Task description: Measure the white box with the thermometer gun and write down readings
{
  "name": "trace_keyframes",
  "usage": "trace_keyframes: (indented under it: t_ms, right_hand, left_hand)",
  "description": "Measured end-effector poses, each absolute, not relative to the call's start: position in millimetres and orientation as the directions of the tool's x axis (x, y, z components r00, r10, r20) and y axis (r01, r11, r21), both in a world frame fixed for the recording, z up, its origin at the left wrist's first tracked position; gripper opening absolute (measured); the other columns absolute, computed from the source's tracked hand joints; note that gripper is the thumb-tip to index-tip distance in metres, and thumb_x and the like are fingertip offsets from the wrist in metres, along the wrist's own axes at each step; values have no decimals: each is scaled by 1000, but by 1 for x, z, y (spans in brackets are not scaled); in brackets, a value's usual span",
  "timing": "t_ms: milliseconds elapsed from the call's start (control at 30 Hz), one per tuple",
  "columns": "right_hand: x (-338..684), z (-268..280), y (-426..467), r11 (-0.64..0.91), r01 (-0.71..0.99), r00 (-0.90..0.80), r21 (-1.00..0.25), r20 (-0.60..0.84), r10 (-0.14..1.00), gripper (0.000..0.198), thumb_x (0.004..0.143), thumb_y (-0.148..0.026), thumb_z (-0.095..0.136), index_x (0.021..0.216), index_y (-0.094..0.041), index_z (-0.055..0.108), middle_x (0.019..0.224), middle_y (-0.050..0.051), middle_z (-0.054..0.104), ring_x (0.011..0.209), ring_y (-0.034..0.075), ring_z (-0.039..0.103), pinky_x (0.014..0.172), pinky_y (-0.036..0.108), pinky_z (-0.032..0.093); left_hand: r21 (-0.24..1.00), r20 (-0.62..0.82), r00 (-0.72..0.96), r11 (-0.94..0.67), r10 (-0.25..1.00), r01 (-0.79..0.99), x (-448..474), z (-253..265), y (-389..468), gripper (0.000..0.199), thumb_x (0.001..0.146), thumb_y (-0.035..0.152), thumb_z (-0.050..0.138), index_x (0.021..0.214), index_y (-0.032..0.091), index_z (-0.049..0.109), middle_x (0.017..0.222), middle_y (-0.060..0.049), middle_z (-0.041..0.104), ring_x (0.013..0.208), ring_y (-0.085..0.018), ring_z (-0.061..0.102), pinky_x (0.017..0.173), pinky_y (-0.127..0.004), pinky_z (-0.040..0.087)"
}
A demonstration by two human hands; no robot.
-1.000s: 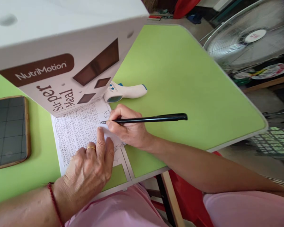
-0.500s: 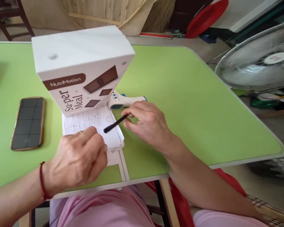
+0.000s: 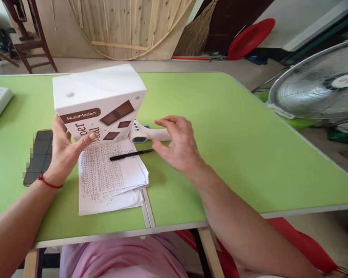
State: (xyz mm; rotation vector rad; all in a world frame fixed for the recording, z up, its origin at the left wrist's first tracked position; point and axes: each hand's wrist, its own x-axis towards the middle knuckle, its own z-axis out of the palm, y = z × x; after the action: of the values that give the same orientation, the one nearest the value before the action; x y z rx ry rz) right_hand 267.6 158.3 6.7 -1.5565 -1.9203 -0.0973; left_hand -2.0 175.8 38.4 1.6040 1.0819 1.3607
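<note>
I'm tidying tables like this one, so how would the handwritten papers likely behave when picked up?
The handwritten papers would probably be floppy, since the sheets look thin. They may slip apart rather than lift as one, as their lower edges don't line up. The black pen slants over them, so it could roll or slide off.

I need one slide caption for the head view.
Left hand holding a white box, right hand beside a black pen.

Soft, bright light whitens the box (image 3: 100, 103), the fan (image 3: 314, 85) looks blurred, and blocky pixels fringe the phone (image 3: 40, 156).
</note>
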Motion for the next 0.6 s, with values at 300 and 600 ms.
trace_keyframes:
  t_ms: [300, 600]
  right_hand:
    - [267, -2, 175, 330, 883, -227, -332, 314, 922, 43, 83, -19, 52, 125, -16, 56, 111, 16, 66, 102, 32, 60, 89, 56, 48]
    - [228, 48, 103, 278, -101, -191, -955, 293, 937, 42, 79, -55, 59, 110, -27, 56, 79, 2, 58, 59, 15, 55, 49, 32, 51]
  left_hand:
    - [900, 354, 62, -358, 933, 248, -8, 21, 187, 61, 63, 39, 87, 114, 22, 57, 113, -7, 68, 107, -31, 63, 94, -49, 51]
    - [923, 352, 8, -348, 936, 164, 4, 38, 163, 40, 82, 49, 69, 110, 20, 63, 105, -7, 70, 98, -27, 66, 84, -41, 55]
